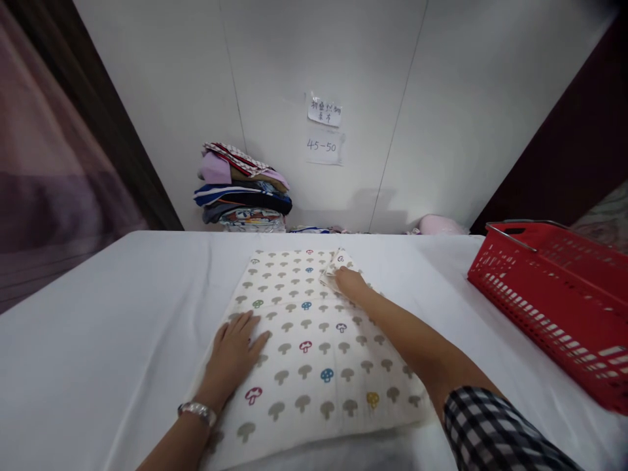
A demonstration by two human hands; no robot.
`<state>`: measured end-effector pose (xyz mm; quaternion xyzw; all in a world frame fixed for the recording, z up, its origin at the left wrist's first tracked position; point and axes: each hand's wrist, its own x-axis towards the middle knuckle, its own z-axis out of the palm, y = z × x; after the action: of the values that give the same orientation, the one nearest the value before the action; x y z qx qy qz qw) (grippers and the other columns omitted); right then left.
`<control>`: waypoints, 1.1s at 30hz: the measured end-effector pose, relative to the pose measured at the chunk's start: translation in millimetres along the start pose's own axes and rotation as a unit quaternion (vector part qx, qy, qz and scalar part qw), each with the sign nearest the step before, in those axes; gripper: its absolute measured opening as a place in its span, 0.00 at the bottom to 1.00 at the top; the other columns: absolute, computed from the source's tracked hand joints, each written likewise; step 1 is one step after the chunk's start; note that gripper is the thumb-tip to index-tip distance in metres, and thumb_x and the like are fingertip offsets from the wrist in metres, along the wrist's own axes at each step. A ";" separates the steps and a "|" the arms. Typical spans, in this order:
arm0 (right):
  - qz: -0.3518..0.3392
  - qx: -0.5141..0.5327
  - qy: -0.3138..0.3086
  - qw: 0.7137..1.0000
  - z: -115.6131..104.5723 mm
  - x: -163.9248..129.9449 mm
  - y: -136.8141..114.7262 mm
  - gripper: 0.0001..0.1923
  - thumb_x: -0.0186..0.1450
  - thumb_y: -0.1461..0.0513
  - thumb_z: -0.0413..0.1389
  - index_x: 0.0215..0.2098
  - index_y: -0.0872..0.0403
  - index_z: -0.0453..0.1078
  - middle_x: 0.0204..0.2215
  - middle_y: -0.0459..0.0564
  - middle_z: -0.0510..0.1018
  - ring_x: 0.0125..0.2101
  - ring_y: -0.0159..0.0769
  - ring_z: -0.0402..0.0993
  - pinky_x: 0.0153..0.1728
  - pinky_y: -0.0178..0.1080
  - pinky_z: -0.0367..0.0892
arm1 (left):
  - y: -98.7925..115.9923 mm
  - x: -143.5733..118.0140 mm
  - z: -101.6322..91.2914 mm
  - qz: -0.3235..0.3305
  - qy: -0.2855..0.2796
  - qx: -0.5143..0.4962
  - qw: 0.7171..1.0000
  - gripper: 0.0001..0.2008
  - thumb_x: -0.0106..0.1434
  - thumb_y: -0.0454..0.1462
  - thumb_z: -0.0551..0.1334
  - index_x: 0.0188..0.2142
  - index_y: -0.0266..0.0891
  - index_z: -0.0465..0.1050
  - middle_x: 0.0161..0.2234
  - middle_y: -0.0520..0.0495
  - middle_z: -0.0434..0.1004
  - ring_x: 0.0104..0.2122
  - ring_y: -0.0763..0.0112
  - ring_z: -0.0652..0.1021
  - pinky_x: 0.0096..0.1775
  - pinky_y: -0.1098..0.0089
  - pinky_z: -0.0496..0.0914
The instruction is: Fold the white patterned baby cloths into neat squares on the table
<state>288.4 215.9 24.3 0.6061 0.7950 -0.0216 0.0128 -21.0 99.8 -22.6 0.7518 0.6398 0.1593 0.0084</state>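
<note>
Mushroom-print cloth (314, 347) lies flat on the white table (98, 327), long axis running away from you. Your left hand (235, 350) rests open, palm down, on the near-left part of the cloth. Your right hand (349, 282) reaches to the far right corner, fingers apparently pinching the turned-up corner; the view is too small to confirm. So the far corner lies at the right grip, the left pins. Red basket (554, 294) sits well apart, right.

Counted: one mushroom-print cloth (304, 340), one red basket (559, 294), one stack of folded clothes (243, 190), two paper notes (324, 111), two hands.
</note>
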 end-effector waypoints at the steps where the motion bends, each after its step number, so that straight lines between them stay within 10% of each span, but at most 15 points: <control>1: 0.000 -0.002 0.003 1.000 -1.5 0.2 -0.2 0.14 0.68 0.66 0.42 0.48 0.58 0.66 0.46 0.58 0.71 0.40 0.40 0.71 0.38 0.36 0.63 | 0.0 0.0 0.1 0.002 0.001 -0.001 1.000 0.23 0.63 0.48 0.51 0.53 0.39 0.66 0.59 0.42 0.64 0.59 0.59 0.62 0.59 0.52 0.52; 27: -0.003 0.062 -0.002 0.998 11.9 -4.1 -19.4 0.15 0.60 0.69 0.50 0.44 0.57 0.70 0.45 0.58 0.72 0.41 0.41 0.71 0.38 0.37 0.65 | -1.7 -0.3 0.9 0.001 -0.001 -0.014 1.000 0.22 0.63 0.48 0.51 0.53 0.43 0.67 0.58 0.43 0.64 0.59 0.58 0.61 0.59 0.52 0.52; 33: 0.075 0.150 0.071 0.983 -12.9 12.4 47.1 0.15 0.59 0.68 0.48 0.41 0.55 0.72 0.40 0.50 0.77 0.40 0.38 0.72 0.38 0.32 0.64 | -5.9 -0.7 4.5 0.008 0.016 0.003 1.000 0.22 0.63 0.48 0.52 0.53 0.43 0.67 0.57 0.44 0.65 0.59 0.58 0.63 0.59 0.53 0.53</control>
<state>330.6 241.0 35.7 0.6592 0.7338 -0.0962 -0.1329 -25.6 101.0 -28.3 0.7540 0.6346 0.1695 -0.0052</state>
